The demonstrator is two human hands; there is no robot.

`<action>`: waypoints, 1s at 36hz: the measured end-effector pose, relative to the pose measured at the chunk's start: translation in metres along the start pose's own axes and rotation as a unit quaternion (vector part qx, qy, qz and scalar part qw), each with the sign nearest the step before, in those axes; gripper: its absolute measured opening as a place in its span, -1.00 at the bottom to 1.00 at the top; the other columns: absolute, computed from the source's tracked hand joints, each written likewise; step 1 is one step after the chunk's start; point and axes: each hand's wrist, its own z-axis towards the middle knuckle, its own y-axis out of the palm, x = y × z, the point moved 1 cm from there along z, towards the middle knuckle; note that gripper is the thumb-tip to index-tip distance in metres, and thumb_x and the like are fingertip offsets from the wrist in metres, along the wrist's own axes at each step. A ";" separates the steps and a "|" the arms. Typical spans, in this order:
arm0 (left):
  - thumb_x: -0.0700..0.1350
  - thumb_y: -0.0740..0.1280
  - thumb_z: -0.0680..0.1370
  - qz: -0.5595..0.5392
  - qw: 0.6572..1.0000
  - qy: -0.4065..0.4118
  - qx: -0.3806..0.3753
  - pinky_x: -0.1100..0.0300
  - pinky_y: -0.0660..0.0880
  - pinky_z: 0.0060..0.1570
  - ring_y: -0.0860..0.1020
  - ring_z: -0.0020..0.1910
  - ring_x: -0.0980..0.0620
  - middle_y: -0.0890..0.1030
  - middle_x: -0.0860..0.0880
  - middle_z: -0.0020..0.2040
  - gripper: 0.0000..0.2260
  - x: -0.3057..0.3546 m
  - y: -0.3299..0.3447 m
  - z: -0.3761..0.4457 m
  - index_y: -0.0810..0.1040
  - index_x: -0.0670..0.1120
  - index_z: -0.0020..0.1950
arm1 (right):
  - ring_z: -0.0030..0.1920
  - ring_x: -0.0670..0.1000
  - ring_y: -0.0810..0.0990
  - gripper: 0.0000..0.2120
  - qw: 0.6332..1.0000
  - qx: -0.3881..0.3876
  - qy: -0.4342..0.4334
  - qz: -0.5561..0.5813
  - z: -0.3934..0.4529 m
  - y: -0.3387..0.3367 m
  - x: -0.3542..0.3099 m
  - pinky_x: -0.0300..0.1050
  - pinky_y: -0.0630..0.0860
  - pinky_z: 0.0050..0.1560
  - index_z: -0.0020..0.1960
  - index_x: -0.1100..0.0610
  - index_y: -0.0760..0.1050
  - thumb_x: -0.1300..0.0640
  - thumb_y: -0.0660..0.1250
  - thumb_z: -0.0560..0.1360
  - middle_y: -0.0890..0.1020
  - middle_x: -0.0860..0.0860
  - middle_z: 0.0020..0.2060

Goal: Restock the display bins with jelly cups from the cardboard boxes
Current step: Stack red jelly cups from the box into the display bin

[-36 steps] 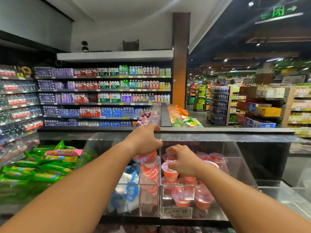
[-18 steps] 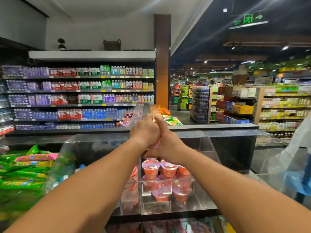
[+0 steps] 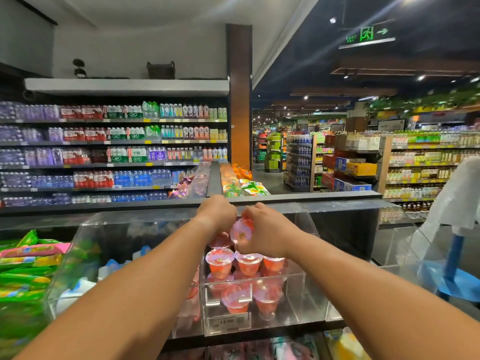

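Half a second ago the person's two hands were pressed together above the bin; now they have drawn slightly apart, and a jelly cup shows between them. That suggests cups are being set onto the pile, so restocking of this bin is under way.

From left to right: green snack packs (image 3: 23, 279) lie at the far left edge. Next comes a clear bin (image 3: 85, 255) with blue and white packets, blurred behind its glare. The left hand (image 3: 217, 213) reaches over the divider, knuckles up and fingers curled downward; a red cup (image 3: 220, 240) sits just beneath it, but whether the fingers actually grip it cannot be told. Beside it, the right hand (image 3: 262, 229) curls around a tilted jelly cup (image 3: 241, 231), its foil lid facing the camera. Below both hands, the jelly bin (image 3: 306, 294) holds a pile of red cups (image 3: 240, 279), filling its left part and front. A price tag (image 3: 228, 321) sits on its front wall. At the far right, a person in white (image 3: 457, 196) stands cut off by the frame edge.

No cardboard boxes are in view. The fingertips of both hands are hidden behind the knuckles, and the back of the bin is hidden by the hands.
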 end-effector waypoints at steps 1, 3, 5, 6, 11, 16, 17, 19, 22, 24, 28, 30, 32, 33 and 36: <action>-0.16 0.23 0.59 0.046 0.999 0.015 0.004 0.01 0.63 -0.03 0.64 0.00 -0.22 0.66 -0.21 0.05 -0.80 -0.001 -0.002 -0.003 0.59 -0.19 0.13 | 0.00 0.07 0.51 -0.47 1.000 -0.001 0.019 -0.018 0.000 0.000 0.004 0.03 0.52 0.04 0.14 0.11 0.49 -0.21 0.47 0.35 0.50 0.01 0.01; -0.11 0.23 0.59 0.130 0.990 0.045 0.022 0.09 0.50 -0.09 0.58 0.02 -0.17 0.62 -0.13 0.06 -0.82 -0.006 -0.004 -0.003 0.55 -0.11 0.11 | -0.04 0.09 0.54 -0.52 0.997 -0.012 0.061 -0.048 0.000 0.005 0.012 0.01 0.54 -0.04 0.02 0.13 0.53 -0.24 0.44 0.34 0.59 0.02 -0.07; -0.09 0.23 0.59 0.167 0.983 0.066 0.024 0.09 0.45 -0.12 0.55 -0.01 -0.14 0.60 -0.10 0.05 -0.85 -0.010 -0.008 -0.007 0.52 -0.07 0.10 | -0.06 0.09 0.56 -0.52 0.992 -0.034 0.099 -0.077 -0.001 0.015 0.020 -0.04 0.51 -0.13 -0.03 0.12 0.55 -0.28 0.43 0.34 0.62 0.02 -0.10; -0.08 0.23 0.59 0.181 0.980 0.076 0.025 0.09 0.45 -0.12 0.55 -0.02 -0.13 0.60 -0.09 0.04 -0.86 -0.011 -0.010 -0.010 0.52 -0.06 0.09 | -0.08 0.08 0.57 -0.55 0.989 -0.044 0.118 -0.079 -0.002 0.020 0.023 -0.07 0.47 -0.18 -0.07 0.11 0.53 -0.27 0.42 0.34 0.61 0.01 -0.12; -0.02 0.27 0.58 0.210 0.972 0.094 0.041 0.10 0.43 -0.11 0.52 -0.02 -0.09 0.56 -0.05 0.03 -0.83 -0.026 -0.017 -0.015 0.51 -0.04 0.12 | -0.20 0.06 0.57 -0.63 0.976 -0.081 0.192 -0.064 -0.005 0.042 0.030 -0.15 0.34 -0.36 -0.29 0.09 0.43 -0.19 0.43 0.37 0.54 -0.02 -0.31; -0.01 0.28 0.57 0.219 0.971 0.087 0.048 0.11 0.40 -0.14 0.51 -0.06 -0.09 0.53 -0.03 -0.04 -0.86 -0.036 -0.023 -0.019 0.49 -0.03 0.06 | -0.18 0.05 0.55 -0.65 0.966 -0.131 0.199 -0.096 -0.003 0.053 0.031 -0.15 0.37 -0.31 -0.20 0.11 0.56 -0.20 0.39 0.40 0.57 -0.03 -0.22; -0.01 0.28 0.57 0.220 0.970 0.087 0.051 0.11 0.40 -0.14 0.51 -0.06 -0.09 0.53 -0.03 -0.04 -0.87 -0.037 -0.024 -0.019 0.49 -0.03 0.05 | -0.14 0.05 0.55 -0.64 0.965 -0.140 0.196 -0.106 -0.003 0.055 0.033 -0.14 0.39 -0.27 -0.13 0.10 0.60 -0.20 0.37 0.41 0.58 -0.02 -0.16; -0.01 0.27 0.57 0.224 0.969 0.087 0.052 0.10 0.41 -0.14 0.52 -0.06 -0.09 0.55 -0.03 -0.03 -0.87 -0.040 -0.025 -0.019 0.49 -0.03 0.05 | -0.08 0.06 0.55 -0.62 0.961 -0.154 0.192 -0.124 -0.003 0.055 0.036 -0.12 0.43 -0.19 -0.01 0.09 0.63 -0.22 0.34 0.44 0.62 0.00 -0.06; -0.01 0.27 0.57 0.230 0.968 0.090 0.056 0.10 0.43 -0.13 0.52 -0.06 -0.08 0.56 -0.04 -0.02 -0.87 -0.043 -0.027 -0.020 0.50 -0.03 0.06 | -0.06 0.09 0.54 -0.71 0.959 -0.159 0.179 -0.154 -0.005 0.055 0.039 -0.10 0.47 -0.11 -0.06 0.06 0.55 -0.17 0.32 0.49 0.66 0.03 0.05; -0.02 0.28 0.57 0.229 0.968 0.089 0.053 0.11 0.43 -0.14 0.52 -0.07 -0.08 0.58 -0.04 -0.01 -0.88 -0.045 -0.027 -0.021 0.50 -0.02 0.04 | -0.01 0.10 0.57 -0.74 0.959 -0.150 0.169 -0.171 -0.007 0.056 0.040 -0.09 0.48 -0.08 -0.01 0.05 0.57 -0.13 0.32 0.51 0.66 0.05 0.07; -0.02 0.27 0.57 0.232 0.968 0.086 0.040 0.08 0.49 -0.10 0.54 -0.05 -0.09 0.59 -0.04 0.00 -0.90 -0.046 -0.027 -0.022 0.49 -0.01 0.03 | -0.09 0.09 0.52 -0.76 0.961 -0.143 0.162 -0.174 -0.012 0.060 0.039 -0.10 0.42 -0.13 0.03 0.07 0.59 -0.06 0.28 0.55 0.66 0.06 0.07; -0.02 0.27 0.57 0.233 0.968 0.088 0.036 0.07 0.50 -0.08 0.54 -0.04 -0.10 0.59 -0.05 0.01 -0.89 -0.045 -0.027 -0.023 0.49 -0.01 0.04 | -0.10 0.10 0.54 -0.78 0.961 -0.140 0.158 -0.180 -0.013 0.060 0.038 -0.10 0.43 -0.14 -0.05 0.08 0.55 -0.05 0.25 0.57 0.65 0.07 -0.01; -0.02 0.27 0.57 0.232 0.968 0.089 0.036 0.08 0.49 -0.09 0.53 -0.04 -0.10 0.58 -0.05 0.01 -0.88 -0.044 -0.026 -0.024 0.49 -0.02 0.05 | -0.13 0.09 0.54 -0.75 0.962 -0.125 0.159 -0.181 -0.014 0.060 0.037 -0.09 0.47 -0.14 -0.12 0.07 0.49 -0.09 0.24 0.56 0.61 0.06 -0.10; -0.02 0.28 0.57 0.233 0.968 0.090 0.037 0.08 0.48 -0.09 0.53 -0.04 -0.11 0.58 -0.05 0.02 -0.87 -0.043 -0.026 -0.024 0.50 -0.03 0.06 | -0.14 0.08 0.54 -0.73 0.963 -0.119 0.161 -0.181 -0.014 0.060 0.036 -0.08 0.48 -0.14 -0.12 0.07 0.48 -0.12 0.24 0.56 0.61 0.05 -0.12; -0.01 0.28 0.57 0.233 0.967 0.091 0.036 0.07 0.50 -0.05 0.54 -0.02 -0.11 0.59 -0.06 0.04 -0.85 -0.041 -0.026 -0.024 0.52 -0.03 0.08 | -0.15 0.08 0.52 -0.64 0.964 -0.114 0.173 -0.167 -0.014 0.063 0.035 -0.09 0.46 -0.15 -0.07 0.10 0.51 -0.21 0.25 0.55 0.60 0.06 -0.14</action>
